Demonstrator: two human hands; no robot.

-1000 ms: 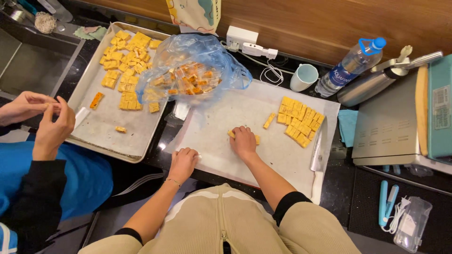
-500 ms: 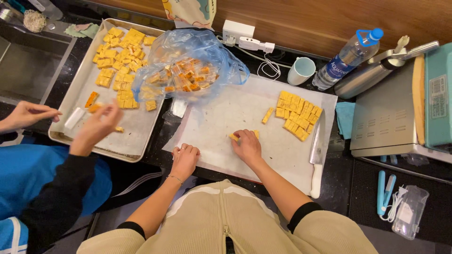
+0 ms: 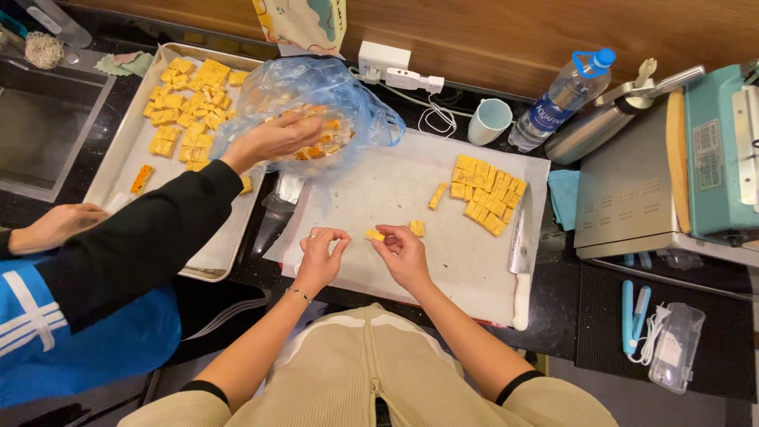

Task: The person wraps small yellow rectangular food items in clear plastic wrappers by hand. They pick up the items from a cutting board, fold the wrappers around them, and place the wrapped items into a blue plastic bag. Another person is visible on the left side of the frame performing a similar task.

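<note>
Right hand [image 3: 407,255] pinched a small yellow-orange cube [image 3: 375,235] above the white parchment sheet [image 3: 379,186]; left hand [image 3: 318,257], fingertips curled together, sat beside it. Apparently mid-wrapping or mid-peeling; finishing would demand a fine two-handed pinch.

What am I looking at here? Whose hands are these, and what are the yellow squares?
This picture comes from a camera worn on a person's head, looking down at their own two hands. The left hand is pinched with nothing clearly in it. The right hand holds a small yellow cube at its fingertips, above white paper on the counter. More cut yellow cubes lie in a block beside a knife. Another person's hand reaches into a blue plastic bag next to a metal tray of cubes.
</note>
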